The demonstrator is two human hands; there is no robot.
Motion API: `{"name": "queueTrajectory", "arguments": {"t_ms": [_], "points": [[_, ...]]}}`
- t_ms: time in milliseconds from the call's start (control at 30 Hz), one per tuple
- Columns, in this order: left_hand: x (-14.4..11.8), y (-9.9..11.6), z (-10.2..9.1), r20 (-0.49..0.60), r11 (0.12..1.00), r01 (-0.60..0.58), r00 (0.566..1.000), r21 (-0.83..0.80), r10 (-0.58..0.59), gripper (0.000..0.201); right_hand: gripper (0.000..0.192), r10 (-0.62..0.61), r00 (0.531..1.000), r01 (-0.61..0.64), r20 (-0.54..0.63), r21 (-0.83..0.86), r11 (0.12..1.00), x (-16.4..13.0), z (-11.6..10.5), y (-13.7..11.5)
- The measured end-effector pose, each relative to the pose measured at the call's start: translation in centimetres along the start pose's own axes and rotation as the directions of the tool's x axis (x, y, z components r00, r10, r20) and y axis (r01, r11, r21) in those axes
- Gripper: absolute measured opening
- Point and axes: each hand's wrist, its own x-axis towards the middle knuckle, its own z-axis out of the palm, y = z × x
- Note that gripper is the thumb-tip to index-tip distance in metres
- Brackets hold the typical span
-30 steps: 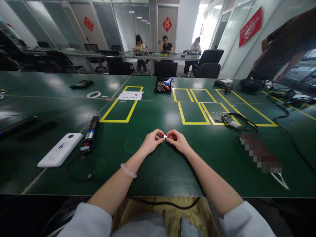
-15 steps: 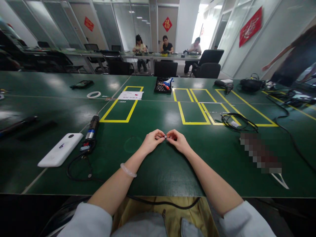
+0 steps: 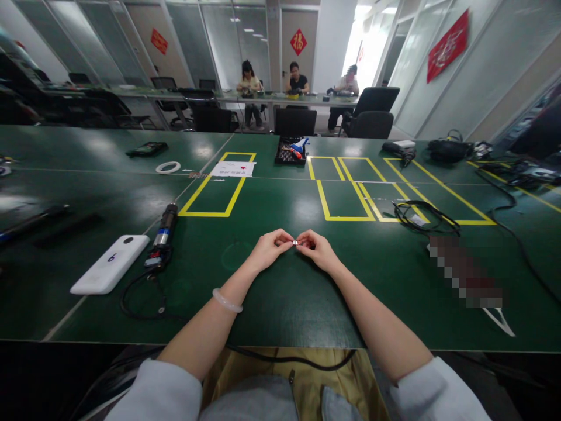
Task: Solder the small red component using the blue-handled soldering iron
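1. Green table (image 3: 280, 304): wide work surface running across the whole view, marked with yellow tape rectangles (image 3: 217, 193).
2. Black office chairs (image 3: 370, 114): standing at the far edge of the table; three people sit at another table behind them.
3. White flat device (image 3: 110, 264): lying at the left, near the table's front edge.
4. Black cable coil (image 3: 423, 216): lying at the right, on the edge of the yellow markings.
5. Black cylindrical tool (image 3: 163, 233): lying just right of the white flat device, its cord looping toward the front edge.
6. Black parts tray (image 3: 290, 151): set at centre far, between the yellow rectangles.
7. White paper sheet (image 3: 231, 169): lying across the far end of the left rectangle.
8. Left hand (image 3: 270, 248): fingers curled, thumb and forefinger pinching the left end of the small part; a pale bangle (image 3: 227, 301) sits on the wrist.
9. Right hand (image 3: 316, 249): fingers curled, tips pinching the right end of the same part.
10. Small part (image 3: 295, 242): tiny, pale and shiny, held between both hands low over the table at its centre; too small to identify.
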Motion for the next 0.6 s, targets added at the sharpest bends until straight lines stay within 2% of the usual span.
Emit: {"name": "queueTrajectory", "arguments": {"t_ms": [133,200,300,367,433,533,600], "points": [[-1.2,2.0,-2.1,-0.102,0.998,0.006,0.995,0.062,0.001,0.033,0.026,0.037,0.999,-0.037,-0.003,0.081,0.996,0.0,0.0,0.1],[-2.5,2.6,-3.6,-0.083,0.997,0.009,0.997,0.081,-0.002,0.039,0.025,0.038,0.999,-0.037,-0.001,0.091,0.995,0.0,0.0,0.1],[-5.2,2.0,-6.6,-0.100,0.965,0.034,0.995,0.261,-0.008,0.046,0.026,0.039,0.999,-0.040,0.005,0.086,0.996,-0.1,0.0,0.0],[-7.1,0.5,-9.1,-0.182,0.877,0.083,0.983,0.474,0.005,0.050,0.026,0.040,0.999,-0.041,0.007,0.077,0.996,-0.1,0.0,-0.1],[-9.0,-1.7,-12.0,-0.280,0.735,0.181,0.960,0.653,0.012,0.056,0.027,0.041,0.999,-0.041,0.005,0.072,0.997,-0.1,0.0,-0.1],[-11.6,-4.9,-16.7,-0.460,0.527,0.409,0.887,0.745,-0.038,0.069,0.028,0.043,0.999,-0.043,0.004,0.068,0.997,-0.1,0.0,-0.2],[-13.0,-6.5,-19.3,-0.510,0.439,0.508,0.851,0.741,-0.124,0.068,0.028,0.045,0.999,-0.045,0.009,0.065,0.997,-0.1,0.0,-0.1]]}}
